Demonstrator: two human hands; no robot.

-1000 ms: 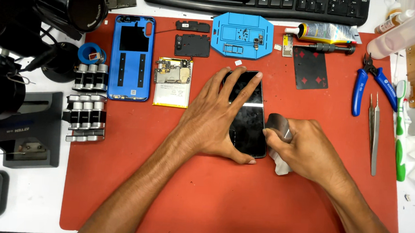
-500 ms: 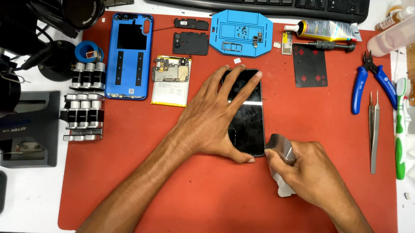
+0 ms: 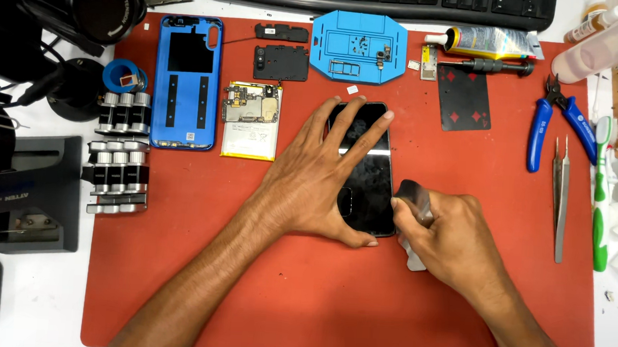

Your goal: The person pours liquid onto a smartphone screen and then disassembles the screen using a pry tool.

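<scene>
Left hand [image 3: 319, 185] flat on dark phone [image 3: 368, 171]; right hand [image 3: 451, 243] grips tool [image 3: 416, 205]

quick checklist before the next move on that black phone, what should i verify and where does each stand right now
1. Phone held steady: ok. The left hand lies flat on the black phone, fingers spread over it.
2. Tool in grip: ok. The right hand holds a small grey tool.
3. Tool placed at the phone's edge: ok. It sits at the lower right edge, though whether it is under the glass, cannot tell.
4. Phone fully on the red mat: ok.
5. Loose parts out of the way: ok. The yellow battery with board and blue back cover lie apart to the left.
6. Glass free of cracks: cannot tell.
</scene>
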